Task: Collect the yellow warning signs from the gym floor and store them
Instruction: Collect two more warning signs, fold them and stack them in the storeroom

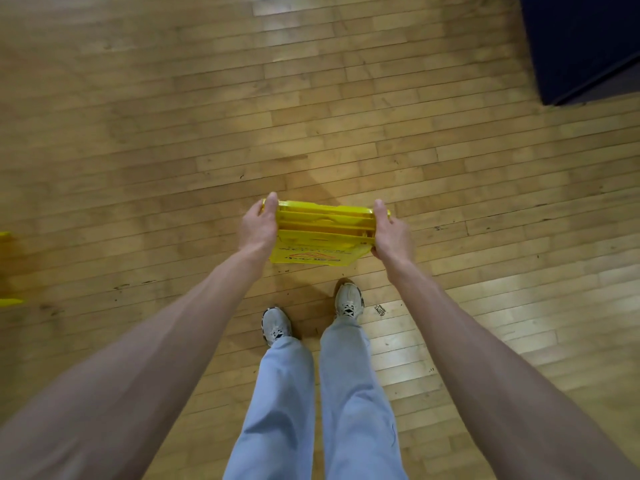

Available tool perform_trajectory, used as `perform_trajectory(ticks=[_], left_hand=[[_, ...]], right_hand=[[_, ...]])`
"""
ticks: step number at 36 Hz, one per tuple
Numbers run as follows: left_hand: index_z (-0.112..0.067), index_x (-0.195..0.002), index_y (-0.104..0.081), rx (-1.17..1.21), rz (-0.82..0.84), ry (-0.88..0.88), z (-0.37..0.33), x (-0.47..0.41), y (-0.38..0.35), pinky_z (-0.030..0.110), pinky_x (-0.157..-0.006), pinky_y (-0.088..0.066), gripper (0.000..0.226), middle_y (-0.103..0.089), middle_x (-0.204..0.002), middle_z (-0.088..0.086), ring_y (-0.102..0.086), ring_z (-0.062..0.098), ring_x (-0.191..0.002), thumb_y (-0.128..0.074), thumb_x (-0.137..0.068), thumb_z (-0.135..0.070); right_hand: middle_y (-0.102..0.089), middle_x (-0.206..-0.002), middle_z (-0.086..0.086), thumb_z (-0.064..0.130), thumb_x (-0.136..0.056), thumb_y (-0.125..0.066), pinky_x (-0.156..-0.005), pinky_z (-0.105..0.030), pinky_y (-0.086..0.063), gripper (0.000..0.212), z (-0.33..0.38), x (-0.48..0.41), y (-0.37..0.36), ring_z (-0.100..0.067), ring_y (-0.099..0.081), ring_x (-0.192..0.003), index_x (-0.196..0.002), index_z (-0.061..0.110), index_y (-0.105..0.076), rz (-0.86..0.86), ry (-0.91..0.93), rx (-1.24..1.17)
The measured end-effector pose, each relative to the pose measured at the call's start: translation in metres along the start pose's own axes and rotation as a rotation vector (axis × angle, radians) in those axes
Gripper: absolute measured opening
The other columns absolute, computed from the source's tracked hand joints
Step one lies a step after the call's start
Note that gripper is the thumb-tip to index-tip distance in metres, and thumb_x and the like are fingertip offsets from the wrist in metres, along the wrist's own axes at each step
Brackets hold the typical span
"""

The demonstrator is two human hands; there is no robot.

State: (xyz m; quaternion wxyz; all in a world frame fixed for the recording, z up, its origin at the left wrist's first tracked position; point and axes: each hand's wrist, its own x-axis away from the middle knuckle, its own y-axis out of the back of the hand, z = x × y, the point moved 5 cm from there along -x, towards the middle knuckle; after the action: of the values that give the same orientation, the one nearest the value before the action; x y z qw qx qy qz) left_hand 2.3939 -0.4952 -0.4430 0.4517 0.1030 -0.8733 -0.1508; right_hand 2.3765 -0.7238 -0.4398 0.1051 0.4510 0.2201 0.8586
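Folded yellow warning signs (323, 233) are stacked together and held in front of me above the wooden gym floor, bottom edges up, with a printed orange triangle on the near panel. My left hand (258, 227) grips the stack's left end, thumb over the top. My right hand (391, 235) clamps its right end the same way. Another yellow sign (8, 268) shows in part at the far left edge of the view, blurred.
My feet in white trainers (348, 301) stand just below the held signs. A dark blue padded block (585, 43) fills the top right corner. Wooden gym floor (173, 133) stretches ahead and to both sides.
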Motion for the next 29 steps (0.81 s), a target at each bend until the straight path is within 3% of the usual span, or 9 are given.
perform_trajectory(ticks=[2, 4, 6, 9, 12, 16, 20, 25, 29], left_hand=[[-0.018, -0.138, -0.049, -0.001, 0.013, 0.009, 0.012, 0.011, 0.005, 0.045, -0.11, -0.036, 0.065, -0.052, -0.14, 0.006, -0.047, 0.026, -0.128, -0.04, -0.09, -0.062], [-0.017, -0.137, -0.05, 0.011, 0.022, 0.023, 0.026, 0.021, 0.009, 0.045, -0.11, -0.036, 0.065, -0.054, -0.139, 0.007, -0.048, 0.026, -0.127, -0.04, -0.09, -0.061], [-0.013, -0.132, -0.055, 0.019, 0.017, 0.044, 0.04, 0.03, 0.011, 0.042, -0.107, -0.037, 0.06, -0.058, -0.132, 0.006, -0.051, 0.026, -0.122, -0.04, -0.092, -0.056], [-0.016, -0.097, -0.065, 0.038, 0.004, 0.067, 0.056, 0.043, 0.012, 0.034, -0.088, -0.036, 0.041, -0.059, -0.099, 0.005, -0.05, 0.023, -0.098, -0.038, -0.097, -0.047], [-0.022, -0.069, -0.052, 0.07, -0.038, 0.096, 0.065, 0.052, 0.018, 0.035, -0.081, -0.034, 0.038, -0.05, -0.075, -0.002, -0.046, 0.022, -0.086, -0.04, -0.097, -0.044], [-0.021, -0.067, -0.052, 0.137, -0.078, 0.112, 0.067, 0.07, 0.031, 0.032, -0.08, -0.033, 0.036, -0.05, -0.074, -0.004, -0.046, 0.02, -0.084, -0.047, -0.094, -0.046], [-0.018, -0.079, -0.058, 0.184, -0.128, 0.077, 0.056, 0.096, 0.056, 0.031, -0.08, -0.034, 0.037, -0.056, -0.085, 0.001, -0.048, 0.021, -0.088, -0.044, -0.095, -0.048], [-0.013, -0.096, -0.067, 0.232, -0.211, 0.042, 0.036, 0.15, 0.105, 0.032, -0.082, -0.036, 0.047, -0.06, -0.096, 0.003, -0.052, 0.022, -0.094, -0.045, -0.092, -0.055], [-0.015, -0.096, -0.064, 0.247, -0.305, 0.026, 0.024, 0.205, 0.143, 0.03, -0.079, -0.037, 0.044, -0.062, -0.097, 0.005, -0.054, 0.024, -0.091, -0.056, -0.085, -0.057]], right_hand=[[-0.046, -0.099, 0.004, 0.102, -0.051, -0.016, -0.083, -0.035, -0.038, 0.093, -0.022, 0.008, -0.004, -0.017, -0.044, -0.093, -0.095, 0.026, -0.045, -0.037, 0.007, -0.014], [-0.043, -0.1, 0.005, 0.103, -0.048, -0.015, -0.08, -0.034, -0.033, 0.096, -0.042, 0.018, -0.008, -0.016, -0.039, -0.093, -0.098, 0.027, -0.046, -0.056, 0.015, -0.038], [-0.044, -0.096, 0.006, 0.097, -0.061, -0.021, -0.075, -0.032, -0.034, 0.091, -0.051, 0.033, -0.011, -0.017, -0.039, -0.091, -0.099, 0.021, -0.052, -0.065, 0.012, -0.068], [-0.051, -0.091, 0.004, 0.073, -0.088, -0.031, -0.074, -0.031, -0.036, 0.06, -0.058, 0.049, -0.012, -0.018, -0.046, -0.089, -0.1, 0.021, -0.059, -0.061, 0.014, -0.038], [-0.054, -0.073, 0.004, 0.059, -0.096, -0.035, -0.068, -0.03, -0.04, 0.052, -0.064, 0.053, -0.009, -0.019, -0.05, -0.078, -0.089, 0.015, -0.061, -0.03, 0.034, 0.017], [-0.055, -0.091, 0.0, 0.069, -0.087, -0.042, -0.079, -0.032, -0.043, 0.057, -0.057, 0.069, -0.003, -0.016, -0.051, -0.087, -0.097, 0.016, -0.061, 0.019, 0.075, 0.048], [-0.059, -0.073, 0.001, 0.06, -0.089, -0.05, -0.064, -0.029, -0.04, 0.055, -0.02, 0.097, 0.006, -0.012, -0.051, -0.068, -0.089, 0.008, -0.067, 0.103, 0.163, 0.12], [-0.069, -0.089, -0.004, 0.056, -0.086, -0.06, -0.071, -0.032, -0.047, 0.043, 0.032, 0.149, 0.009, -0.017, -0.06, -0.08, -0.097, 0.015, -0.07, 0.223, 0.305, 0.198], [-0.066, -0.083, 0.0, 0.056, -0.085, -0.061, -0.058, -0.023, -0.043, 0.04, 0.074, 0.194, 0.008, -0.012, -0.058, -0.073, -0.096, 0.018, -0.069, 0.297, 0.423, 0.279]])
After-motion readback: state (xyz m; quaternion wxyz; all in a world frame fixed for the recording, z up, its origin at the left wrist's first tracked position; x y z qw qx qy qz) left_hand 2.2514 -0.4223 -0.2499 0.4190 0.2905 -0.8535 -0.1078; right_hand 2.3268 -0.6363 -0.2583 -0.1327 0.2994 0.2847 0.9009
